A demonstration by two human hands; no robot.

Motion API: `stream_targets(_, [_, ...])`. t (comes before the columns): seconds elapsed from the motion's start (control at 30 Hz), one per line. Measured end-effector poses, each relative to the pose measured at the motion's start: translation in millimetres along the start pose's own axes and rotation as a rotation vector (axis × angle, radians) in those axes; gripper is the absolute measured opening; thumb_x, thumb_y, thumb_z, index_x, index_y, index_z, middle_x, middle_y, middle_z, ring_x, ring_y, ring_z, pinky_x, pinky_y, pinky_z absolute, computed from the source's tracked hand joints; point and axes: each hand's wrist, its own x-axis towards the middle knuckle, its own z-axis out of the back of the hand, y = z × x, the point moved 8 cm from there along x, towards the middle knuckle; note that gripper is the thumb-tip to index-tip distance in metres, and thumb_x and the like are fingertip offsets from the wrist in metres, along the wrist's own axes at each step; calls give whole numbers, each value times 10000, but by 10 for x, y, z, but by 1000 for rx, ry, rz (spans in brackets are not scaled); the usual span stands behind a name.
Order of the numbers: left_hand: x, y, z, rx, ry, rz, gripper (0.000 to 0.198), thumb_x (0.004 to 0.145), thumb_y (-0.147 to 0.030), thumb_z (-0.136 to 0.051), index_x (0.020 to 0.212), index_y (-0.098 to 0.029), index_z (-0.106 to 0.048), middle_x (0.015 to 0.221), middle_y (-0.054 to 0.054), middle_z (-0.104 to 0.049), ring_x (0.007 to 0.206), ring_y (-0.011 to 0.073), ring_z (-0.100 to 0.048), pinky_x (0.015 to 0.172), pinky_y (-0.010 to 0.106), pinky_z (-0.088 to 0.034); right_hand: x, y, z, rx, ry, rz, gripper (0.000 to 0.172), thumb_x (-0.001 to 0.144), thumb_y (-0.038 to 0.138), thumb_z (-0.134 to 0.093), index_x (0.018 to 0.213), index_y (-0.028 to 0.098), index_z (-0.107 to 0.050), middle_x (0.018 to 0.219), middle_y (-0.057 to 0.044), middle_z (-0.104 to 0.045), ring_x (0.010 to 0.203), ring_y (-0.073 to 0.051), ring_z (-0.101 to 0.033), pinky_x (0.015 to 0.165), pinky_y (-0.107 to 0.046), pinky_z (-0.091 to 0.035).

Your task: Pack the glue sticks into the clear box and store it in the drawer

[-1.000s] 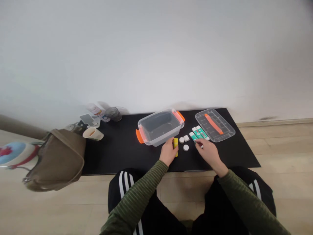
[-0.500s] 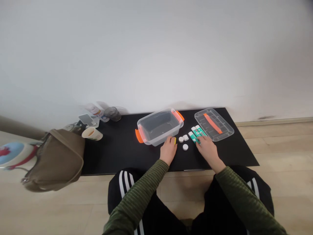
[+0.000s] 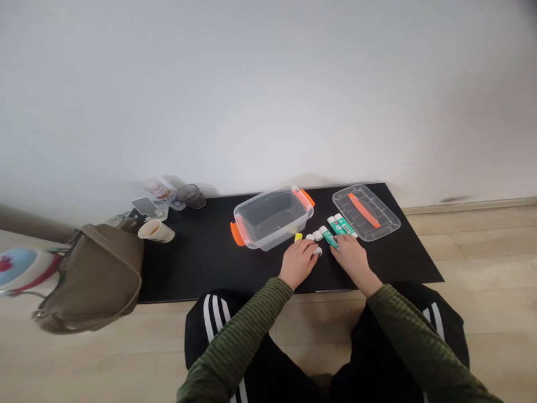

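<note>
My left hand (image 3: 298, 261) is over the black tabletop in front of the clear box (image 3: 268, 244). Its fingers curl onto a small white round piece (image 3: 318, 252), which they partly cover. Just beyond the knuckles are a small yellow piece (image 3: 298, 237), a second white round piece (image 3: 310, 237) and a white squarish one (image 3: 318, 235). My right hand (image 3: 351, 258) has its fingers closed on the lower end of a green glue stick (image 3: 328, 237) with a white cap. Two more green glue sticks (image 3: 342, 224) lie side by side just behind it.
Right of the glue sticks lies the clear lid (image 3: 390, 223) with an orange handle. On the black table's (image 3: 201, 263) left side are a paper cup (image 3: 156, 230) holding a drink, a dark glass (image 3: 191, 196), a bottle (image 3: 161, 191) and a brown bag (image 3: 100, 274). A wall stands behind.
My left hand has left the yellow piece, now standing uncovered, and moved right onto the white round piece. The glue stick under my right hand has shifted left, away from the other two.
</note>
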Motion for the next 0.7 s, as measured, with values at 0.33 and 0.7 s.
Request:
stream_targets(0.33, [-45, 24, -272, 83, 94, -41, 262, 866, -203, -611, 1127, -219, -617, 1119, 108, -634, 1062, 258, -565, 941, 406, -443, 33, 16, -26, -36, 74, -65, 199, 892, 286, -543, 948, 146, -672, 963, -150, -674, 865, -249, -649, 675, -305, -465])
stream_targets(0.7, [-9, 281, 96, -587, -194, 337, 236, 860, -310, -626, 1078, -218, -633, 1069, 77, -663, 971, 207, -615, 916, 380, -495, -75, 35, 270, 408, -159, -19, 252, 833, 350, -554, 975, 179, -673, 904, -72, -696, 826, -202, -652, 771, -300, -488])
